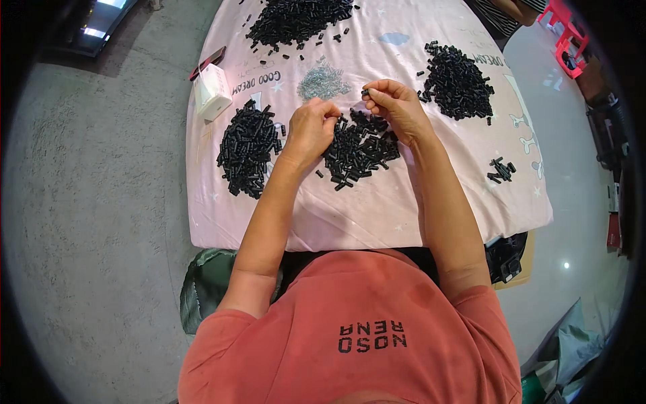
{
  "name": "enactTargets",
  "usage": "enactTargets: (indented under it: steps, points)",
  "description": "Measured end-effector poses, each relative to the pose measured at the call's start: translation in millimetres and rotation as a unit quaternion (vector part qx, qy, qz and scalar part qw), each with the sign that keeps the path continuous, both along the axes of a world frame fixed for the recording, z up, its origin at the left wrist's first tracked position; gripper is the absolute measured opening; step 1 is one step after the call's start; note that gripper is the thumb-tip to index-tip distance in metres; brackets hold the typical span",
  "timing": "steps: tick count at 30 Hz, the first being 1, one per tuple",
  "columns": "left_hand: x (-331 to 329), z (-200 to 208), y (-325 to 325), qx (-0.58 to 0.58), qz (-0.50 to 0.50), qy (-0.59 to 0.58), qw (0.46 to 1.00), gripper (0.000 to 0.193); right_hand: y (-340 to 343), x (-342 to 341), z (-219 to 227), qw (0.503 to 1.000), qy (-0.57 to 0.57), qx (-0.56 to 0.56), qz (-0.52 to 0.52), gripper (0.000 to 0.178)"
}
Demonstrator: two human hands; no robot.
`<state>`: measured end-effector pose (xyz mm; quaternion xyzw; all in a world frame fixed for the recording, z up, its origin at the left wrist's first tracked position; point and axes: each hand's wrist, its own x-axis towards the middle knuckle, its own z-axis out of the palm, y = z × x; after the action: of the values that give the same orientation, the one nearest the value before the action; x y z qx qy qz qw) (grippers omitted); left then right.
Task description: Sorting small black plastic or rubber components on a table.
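Note:
My right hand (398,108) pinches a small black cylindrical piece (365,93) between thumb and fingertips, above the table. Close by on the left, my left hand (313,128) has its fingers pressed together; whatever they hold is too small or hidden to name. Beneath and between both hands lies a pile of short black cylindrical pieces (360,151). Just beyond my fingertips sits a small heap of clear, shiny little parts (323,81).
More black pieces form a left pile (245,151), a right pile (457,84) and a far pile (293,23). A few lie apart (501,170) at the right. A white box (213,94) stands on the pink tablecloth (336,225). Another person's arm (518,10) shows at the far right.

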<state>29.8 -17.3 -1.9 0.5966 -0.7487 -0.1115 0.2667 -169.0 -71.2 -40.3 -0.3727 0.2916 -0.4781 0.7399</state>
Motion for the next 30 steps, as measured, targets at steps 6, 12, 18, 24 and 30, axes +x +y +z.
enactTargets:
  steps: [6, 12, 18, 24, 30]
  points:
    - [-10, 2, 1, 0.048, 0.003, -0.021, 0.999, 0.006, 0, -1, -1, 1.0, 0.014, -0.001, -0.024, 0.013]
    - [-13, 2, 1, 0.05, -0.005, -0.044, 0.998, 0.007, 0, 1, -1, 0.999, 0.038, -0.021, -0.017, 0.013]
    - [-16, 9, 1, 0.093, 0.033, -0.099, 0.99, 0.011, 1, 0, 0, 0.998, 0.058, -0.038, -0.005, 0.015]
    - [-17, 6, -1, 0.104, 0.038, -0.136, 0.984, 0.012, 2, 1, 0, 0.996, 0.07, -0.047, 0.01, 0.015]
    - [-14, 4, 1, 0.087, 0.043, -0.125, 0.987, 0.011, 3, 1, 0, 0.997, 0.068, -0.04, 0.025, 0.014]
